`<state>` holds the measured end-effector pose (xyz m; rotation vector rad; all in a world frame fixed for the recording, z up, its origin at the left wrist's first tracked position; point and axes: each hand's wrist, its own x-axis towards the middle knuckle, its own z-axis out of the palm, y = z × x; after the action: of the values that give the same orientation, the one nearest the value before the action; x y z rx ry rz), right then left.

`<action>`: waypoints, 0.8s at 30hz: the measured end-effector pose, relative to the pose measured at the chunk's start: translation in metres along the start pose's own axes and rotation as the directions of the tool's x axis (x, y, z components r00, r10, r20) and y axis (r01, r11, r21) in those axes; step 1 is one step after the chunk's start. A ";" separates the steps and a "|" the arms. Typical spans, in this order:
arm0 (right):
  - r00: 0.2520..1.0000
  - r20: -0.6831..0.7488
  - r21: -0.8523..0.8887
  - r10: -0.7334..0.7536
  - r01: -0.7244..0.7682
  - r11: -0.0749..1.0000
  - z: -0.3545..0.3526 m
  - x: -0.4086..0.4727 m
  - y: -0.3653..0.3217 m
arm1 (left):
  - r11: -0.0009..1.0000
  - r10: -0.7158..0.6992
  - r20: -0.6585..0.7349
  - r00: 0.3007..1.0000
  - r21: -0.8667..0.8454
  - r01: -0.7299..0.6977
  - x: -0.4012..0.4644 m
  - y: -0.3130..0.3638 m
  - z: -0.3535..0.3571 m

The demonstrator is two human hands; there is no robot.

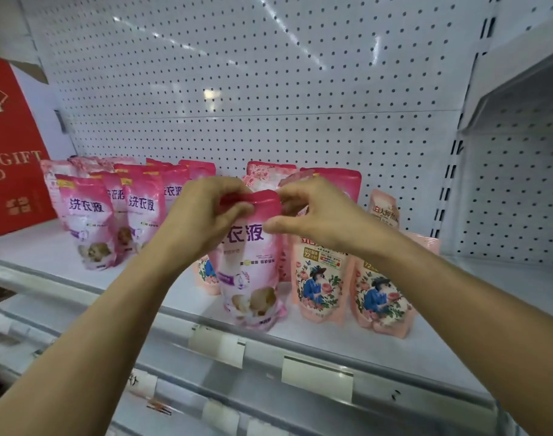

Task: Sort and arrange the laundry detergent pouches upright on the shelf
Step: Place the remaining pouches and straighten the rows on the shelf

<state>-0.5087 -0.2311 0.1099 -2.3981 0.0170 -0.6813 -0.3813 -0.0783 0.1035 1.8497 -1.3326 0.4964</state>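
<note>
A bright pink detergent pouch (251, 278) stands upright near the front edge of the white shelf (379, 341). My left hand (205, 215) grips its top left corner, and my right hand (313, 212) pinches its top right corner. To the left stands a group of several matching pink pouches (111, 212). On the right are peach floral pouches (320, 278) showing a figure in blue, upright in a row, with more pouches behind them. My hands hide the pouches directly behind the held one.
A red gift box (13, 146) stands at the shelf's left end. A white pegboard back wall (268, 89) rises behind the pouches. Price-tag holders (316, 376) line the shelf's front rail. Another shelf bay (514, 196) adjoins on the right.
</note>
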 end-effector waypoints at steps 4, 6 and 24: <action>0.993 -0.112 0.109 0.025 -0.013 0.994 0.018 -0.002 -0.006 | 0.990 -0.005 -0.050 0.999 -0.142 -0.002 0.000 0.016 -0.008; 0.982 -0.181 0.152 0.050 -0.022 0.988 0.018 -0.008 -0.008 | 0.981 0.005 -0.051 0.999 -0.195 -0.015 0.002 0.021 -0.010; 0.737 -0.653 0.191 0.176 -0.064 0.979 -0.039 -0.032 -0.044 | 0.954 -0.187 0.261 0.947 -0.183 0.238 0.035 -0.105 -0.005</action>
<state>-0.5616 -0.2124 0.1467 -1.8596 0.4039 -1.3935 -0.2715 -0.0807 0.0923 1.8882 -1.2645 0.0120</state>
